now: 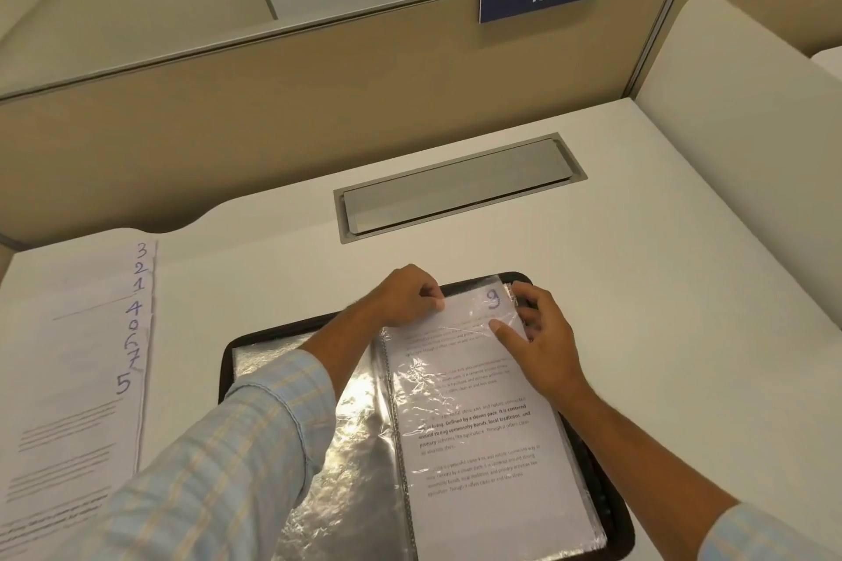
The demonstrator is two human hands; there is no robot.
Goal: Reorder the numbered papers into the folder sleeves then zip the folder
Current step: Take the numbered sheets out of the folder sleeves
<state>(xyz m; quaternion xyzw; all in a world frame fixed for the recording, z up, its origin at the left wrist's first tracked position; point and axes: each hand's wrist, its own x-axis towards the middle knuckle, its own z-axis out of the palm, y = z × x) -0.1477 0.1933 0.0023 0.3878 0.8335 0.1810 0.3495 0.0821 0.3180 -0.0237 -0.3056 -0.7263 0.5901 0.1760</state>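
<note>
- Fanned stack of numbered papers (82,355) waits at nine o'clock of the zip folder (225,360), with 5 nearest.
- Left hand (405,296) pinches the top-left corner of sheet 9 (483,446).
- Sheet 9 lies in the right-hand sleeve (508,303), long axis roughly twelve to six, print showing through crinkled plastic.
- Right hand (542,351) grips the sleeve's mouth at one o'clock, thumb on top. The sheet looks due a push toward six.

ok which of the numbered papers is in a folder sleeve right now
The paper marked 9, in the black folder's clear sleeve; the rest lie fanned on the desk to its left.
</note>
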